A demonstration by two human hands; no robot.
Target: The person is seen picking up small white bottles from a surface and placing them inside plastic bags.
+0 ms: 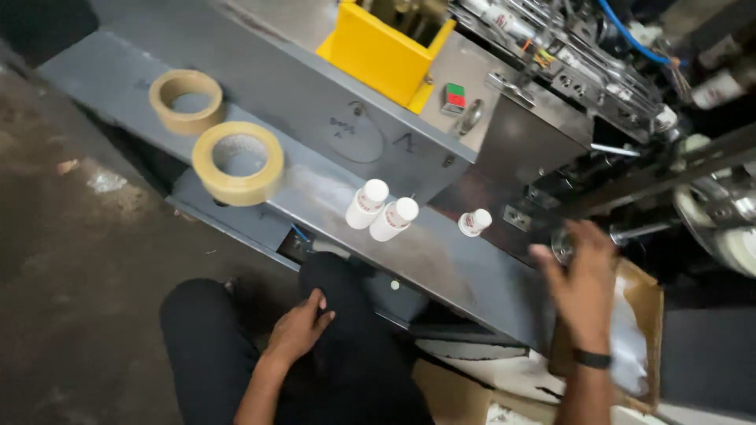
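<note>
1. Left hand (298,330), lower centre: resting on black-trousered knee (346,346), fingers loosely bent, holding nothing.
2. Right hand (581,279), lower right: blurred, fingers spread open, empty, above cardboard box (650,315).
3. Three white bottles (391,212) at centre, lying on grey desk (315,189), left of right hand.
4. Two tape rolls (238,161), upper left.

This place is a small factory or production workshop. A grey metal machine body (315,94) fills the upper part of the view, with a yellow hopper (382,51), a red and green switch (454,96), blue tubing (630,35) and steel mechanical parts (567,47). On the grey counter (457,267) stand three small white bottles (391,219) and two rolls of packing tape (238,163). The concrete floor (71,260) is dark and stained, and an open cardboard box (642,315) stands beside the machine.
</note>
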